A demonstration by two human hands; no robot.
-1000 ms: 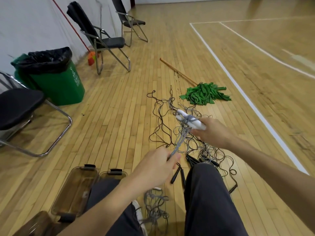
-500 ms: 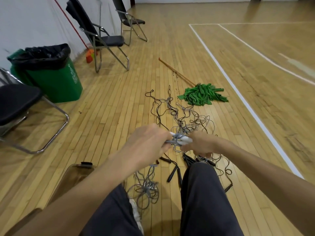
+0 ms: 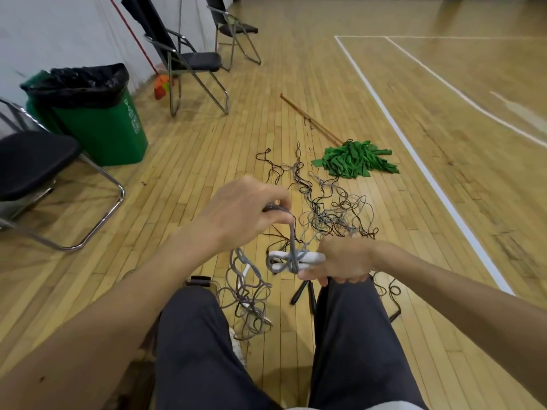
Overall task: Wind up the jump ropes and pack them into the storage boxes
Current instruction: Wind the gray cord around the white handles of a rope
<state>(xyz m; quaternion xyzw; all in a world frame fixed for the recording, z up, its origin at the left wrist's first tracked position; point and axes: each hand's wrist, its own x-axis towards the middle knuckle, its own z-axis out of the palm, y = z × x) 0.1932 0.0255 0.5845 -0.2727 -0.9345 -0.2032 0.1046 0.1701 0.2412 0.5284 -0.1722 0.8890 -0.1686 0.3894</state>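
Right hand (image 3: 340, 261): fingers curled round the white handles (image 3: 307, 257), keeping them level as a core for winding.
Left hand (image 3: 242, 214): raised up-left of the handles, pinching the grey cord (image 3: 293, 235) taut for a wrap.
Slack: hangs below the handles.
Rope tangle (image 3: 325, 214): on the floor beyond the handles.

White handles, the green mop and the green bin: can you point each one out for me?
white handles (image 3: 312, 257): head view, on their bare white surface.
green mop (image 3: 352, 159): head view, middle of its cloth strips.
green bin (image 3: 100, 134): head view, on its front wall.
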